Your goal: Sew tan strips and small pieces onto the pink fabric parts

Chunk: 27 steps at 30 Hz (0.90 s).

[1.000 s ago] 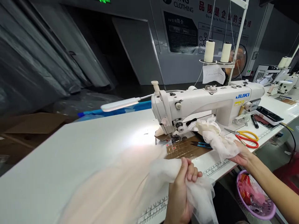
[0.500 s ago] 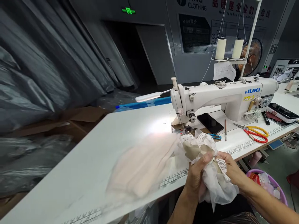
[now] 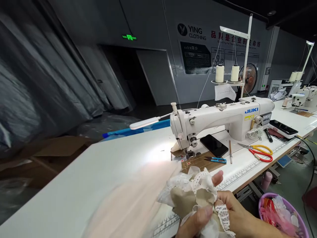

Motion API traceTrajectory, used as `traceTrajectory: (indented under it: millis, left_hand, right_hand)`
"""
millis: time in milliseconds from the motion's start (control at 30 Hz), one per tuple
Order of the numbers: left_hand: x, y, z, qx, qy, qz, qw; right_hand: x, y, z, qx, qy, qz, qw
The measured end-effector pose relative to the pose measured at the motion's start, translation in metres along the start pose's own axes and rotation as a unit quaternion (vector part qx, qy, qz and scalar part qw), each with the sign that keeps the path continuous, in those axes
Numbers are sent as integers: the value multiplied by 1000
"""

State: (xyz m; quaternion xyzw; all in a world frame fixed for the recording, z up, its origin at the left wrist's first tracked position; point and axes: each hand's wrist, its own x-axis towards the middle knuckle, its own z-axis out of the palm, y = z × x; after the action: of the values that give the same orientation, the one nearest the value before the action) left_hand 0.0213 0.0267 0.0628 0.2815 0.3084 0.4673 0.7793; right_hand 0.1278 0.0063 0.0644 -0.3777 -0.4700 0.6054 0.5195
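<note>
Both my hands hold one bunched garment piece (image 3: 192,195) of beige cloth with white lace trim, low in the head view near the table's front edge. My left hand (image 3: 195,219) is closed on its lower part. My right hand (image 3: 231,211) grips it from the right, one finger raised behind the lace. A pale sheer fabric (image 3: 133,201), blurred by motion, trails left from the bundle over the white table (image 3: 74,185). Beyond the bundle stands the white JUKI sewing machine (image 3: 223,119).
A black phone (image 3: 214,145), blue thread snips (image 3: 216,160), a pencil (image 3: 230,151) and red-and-yellow scissors (image 3: 260,152) lie by the machine. A purple basket of scraps (image 3: 282,213) sits on the floor at right. Two thread cones (image 3: 225,73) stand behind the machine; cardboard boxes (image 3: 47,155) lie left.
My right hand drew the lace-trimmed piece from beside the machine to my left hand; both now bunch it near the table edge. The phone under it came into sight. The camera shifted.
</note>
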Motion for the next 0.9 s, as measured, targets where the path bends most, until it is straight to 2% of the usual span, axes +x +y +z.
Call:
traceTrajectory:
  millis: [67, 133, 200, 267, 367, 500, 600, 733, 900]
  left_hand:
    - [-1, 3, 5, 34, 10, 12, 999]
    - [2, 5, 11, 81, 40, 64, 994]
    - [7, 5, 16, 118, 68, 124, 983]
    - [15, 2, 18, 135, 61, 163, 975]
    - [25, -4, 13, 150, 20, 189, 970]
    - [31, -13, 1, 203, -12, 156, 967]
    - [33, -18, -4, 219, 5, 125, 968]
    - [36, -25, -2, 151, 30, 141, 978]
    - [39, -35, 8, 64, 98, 148, 982]
  right_hand:
    - [1, 5, -4, -46, 54, -67, 995]
    - [1, 7, -9, -101, 131, -123, 978]
    - [0, 5, -14, -136, 182, -135, 964]
    - [-1, -1, -20, -150, 186, -119, 964]
    - [-1, -13, -29, -167, 141, -114, 969]
    - [7, -15, -40, -166, 128, -105, 972]
    - [15, -5, -41, -125, 174, -104, 971]
    - [21, 8, -34, 6, 238, -116, 964]
    - [27, 14, -31, 217, 245, -95, 940]
